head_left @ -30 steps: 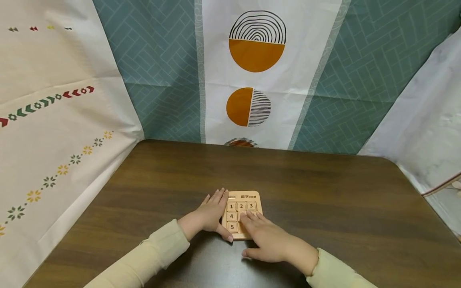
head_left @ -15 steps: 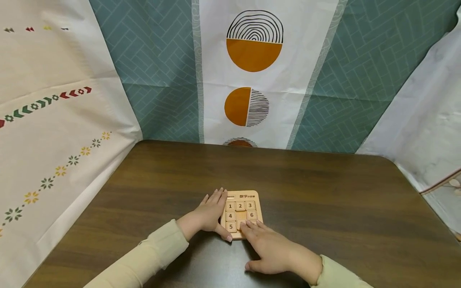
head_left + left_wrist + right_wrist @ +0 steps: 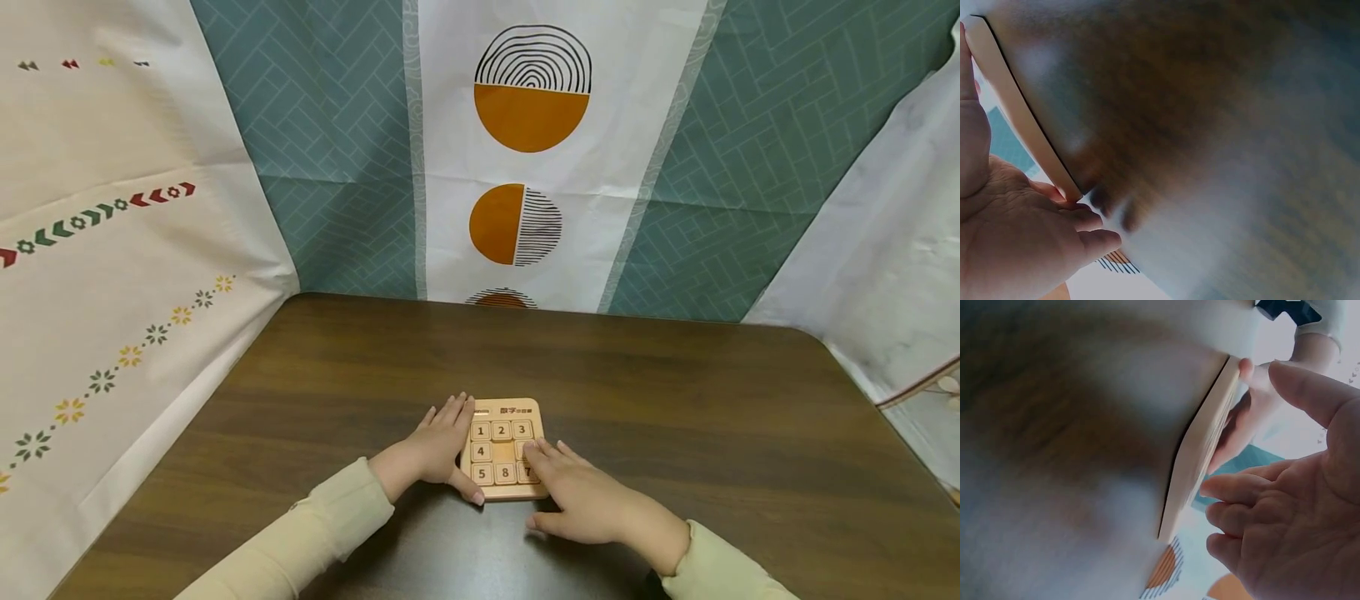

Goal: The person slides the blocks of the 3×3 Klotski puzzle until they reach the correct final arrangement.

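A wooden number slide puzzle [image 3: 491, 493] lies flat on the table, its numbered tiles set in a square tray. An open slot [image 3: 503, 452] shows at the centre of the tiles. My left hand [image 3: 431, 450] rests along the puzzle's left side, fingers stretched out and thumb by its near left corner. With its fingers extended, my right hand [image 3: 588, 504] touches the tile at the right of the middle row, partly covering it. The right wrist view shows the puzzle's edge [image 3: 1194, 456] beside the right fingertips [image 3: 1219, 487]. Below the slot sits the 8 tile [image 3: 505, 473].
The dark wooden table [image 3: 675, 400] stretches around the puzzle. Behind it hangs a teal and white patterned cloth [image 3: 345, 167], and a white cloth [image 3: 112, 292] with printed flowers borders the left side.
The right hand went from the middle tile down to the bottom row, then up and right to the middle row's right tile. The 8 tile slid down, leaving the centre slot. The left hand stayed put.
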Available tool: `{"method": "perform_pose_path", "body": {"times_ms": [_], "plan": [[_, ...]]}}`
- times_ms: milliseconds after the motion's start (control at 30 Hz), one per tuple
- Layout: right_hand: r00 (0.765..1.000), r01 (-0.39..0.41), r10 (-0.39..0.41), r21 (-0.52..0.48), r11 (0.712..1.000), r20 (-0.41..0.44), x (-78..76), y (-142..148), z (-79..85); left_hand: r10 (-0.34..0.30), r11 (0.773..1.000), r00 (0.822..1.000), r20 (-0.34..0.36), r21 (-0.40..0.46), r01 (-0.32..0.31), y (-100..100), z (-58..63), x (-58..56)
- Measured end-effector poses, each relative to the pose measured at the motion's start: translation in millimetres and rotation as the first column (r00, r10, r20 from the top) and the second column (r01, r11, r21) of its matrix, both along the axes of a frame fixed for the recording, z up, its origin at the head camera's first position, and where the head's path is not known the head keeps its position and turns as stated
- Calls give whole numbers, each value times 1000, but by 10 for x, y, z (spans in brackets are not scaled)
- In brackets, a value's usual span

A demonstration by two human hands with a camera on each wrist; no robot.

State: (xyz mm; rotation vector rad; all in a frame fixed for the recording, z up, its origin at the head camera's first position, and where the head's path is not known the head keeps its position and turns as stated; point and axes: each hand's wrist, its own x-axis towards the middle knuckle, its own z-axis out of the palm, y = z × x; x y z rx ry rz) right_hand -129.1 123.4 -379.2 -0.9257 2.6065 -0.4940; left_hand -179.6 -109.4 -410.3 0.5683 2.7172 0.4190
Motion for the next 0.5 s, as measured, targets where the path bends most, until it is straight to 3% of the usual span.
{"method": "perform_pose_path", "body": {"times_ms": [500], "plan": [[999,-37,37,1,999,-9,95,128,-10,-10,1000,1000,-8,-7,10,-7,-9,-11]]}}
